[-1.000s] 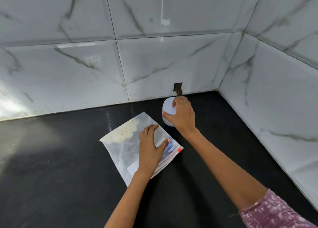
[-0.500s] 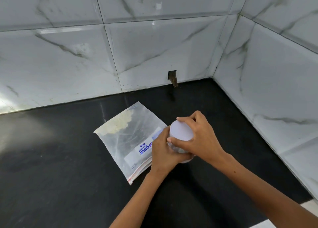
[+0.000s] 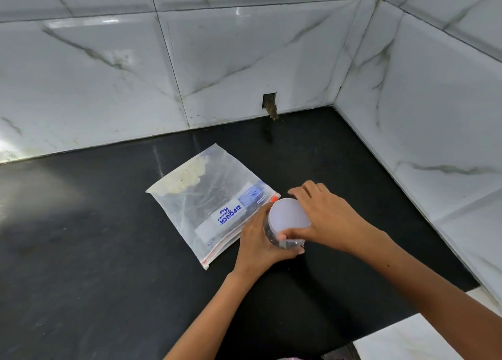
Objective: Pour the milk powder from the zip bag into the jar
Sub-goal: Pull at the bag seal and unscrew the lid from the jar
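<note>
A clear zip bag (image 3: 206,196) lies flat on the black counter (image 3: 95,251), with pale milk powder (image 3: 187,179) gathered in its far left corner and its red zip edge toward me. Just right of the bag is a clear jar (image 3: 273,236) with a white lid (image 3: 289,215). My left hand (image 3: 260,247) is wrapped around the jar's body. My right hand (image 3: 323,218) grips the lid from the right, thumb and fingers on its rim. The lid sits on the jar.
White marble-look tiled walls (image 3: 244,60) meet in a corner at the back right. A small hole with a brown stub (image 3: 270,105) sits low in the back wall. The counter's front right edge (image 3: 407,319) borders a white floor.
My right hand brought the jar from the back wall toward me, beside the bag. My left hand left the bag and took hold of the jar's body.
</note>
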Motion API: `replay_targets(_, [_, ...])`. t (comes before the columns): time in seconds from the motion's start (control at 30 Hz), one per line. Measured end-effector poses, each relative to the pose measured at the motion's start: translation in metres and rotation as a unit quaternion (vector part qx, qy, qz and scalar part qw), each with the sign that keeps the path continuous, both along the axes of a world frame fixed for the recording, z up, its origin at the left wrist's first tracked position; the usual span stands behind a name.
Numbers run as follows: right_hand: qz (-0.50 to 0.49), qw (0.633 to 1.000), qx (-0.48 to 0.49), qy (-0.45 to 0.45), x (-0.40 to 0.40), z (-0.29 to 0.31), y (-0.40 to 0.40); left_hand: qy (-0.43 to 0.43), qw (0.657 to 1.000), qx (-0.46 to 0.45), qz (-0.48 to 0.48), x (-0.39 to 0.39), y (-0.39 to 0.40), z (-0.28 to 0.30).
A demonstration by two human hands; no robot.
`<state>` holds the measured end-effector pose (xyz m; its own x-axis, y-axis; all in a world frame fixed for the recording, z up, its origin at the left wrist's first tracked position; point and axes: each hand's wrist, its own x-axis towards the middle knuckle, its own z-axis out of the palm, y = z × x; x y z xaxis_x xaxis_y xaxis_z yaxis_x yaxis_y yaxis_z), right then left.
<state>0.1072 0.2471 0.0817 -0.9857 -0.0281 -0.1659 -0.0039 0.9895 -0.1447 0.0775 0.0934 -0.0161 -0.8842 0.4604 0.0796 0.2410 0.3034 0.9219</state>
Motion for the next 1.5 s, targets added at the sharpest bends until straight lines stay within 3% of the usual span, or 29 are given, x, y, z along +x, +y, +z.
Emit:
replay_targets(0.2, [0.031, 0.999, 0.007, -0.025, -0.007, 0.014, 0.002, -0.003, 1.000, 0.005, -0.005, 0.001, -0.001, -0.001])
replay_targets(0.33, [0.048, 0.996, 0.073, 0.002, -0.004, 0.011, -0.015, -0.015, 1.000, -0.021, 0.007, 0.001, -0.001, -0.003])
replay_targets(0.5, [0.136, 0.988, -0.054, -0.047, -0.007, 0.023, -0.007, -0.015, 0.999, -0.048, 0.015, 0.002, 0.000, 0.000])
replay_targets(0.7, [-0.047, 0.997, 0.059, -0.014, -0.002, 0.012, -0.028, -0.019, 0.999, -0.028, -0.025, 0.003, -0.006, 0.009])
replay_targets(0.8, [-0.025, 0.999, 0.047, -0.006, -0.003, 0.014, -0.033, -0.011, 1.000, -0.021, 0.019, 0.003, -0.004, 0.011])
replay_targets(0.93, [0.034, 0.996, -0.061, -0.055, -0.004, 0.024, -0.025, -0.015, 0.999, 0.006, 0.044, 0.003, -0.003, 0.009])
replay_targets(1.1, [-0.064, 0.993, 0.088, -0.054, 0.001, 0.015, -0.042, -0.007, 0.999, 0.003, 0.052, 0.004, -0.003, 0.007])
replay_targets(1.27, [0.066, 0.990, 0.004, -0.123, -0.004, 0.029, -0.031, -0.019, 0.998, -0.003, 0.060, 0.006, -0.001, 0.008])
replay_targets(1.43, [-0.024, 0.991, 0.105, -0.077, -0.006, 0.020, -0.035, -0.002, 0.997, -0.005, 0.071, 0.008, -0.003, 0.009])
replay_targets(1.5, [0.007, 0.993, 0.112, -0.037, -0.008, 0.021, -0.032, -0.005, 0.997, -0.011, 0.082, 0.009, -0.004, 0.009])
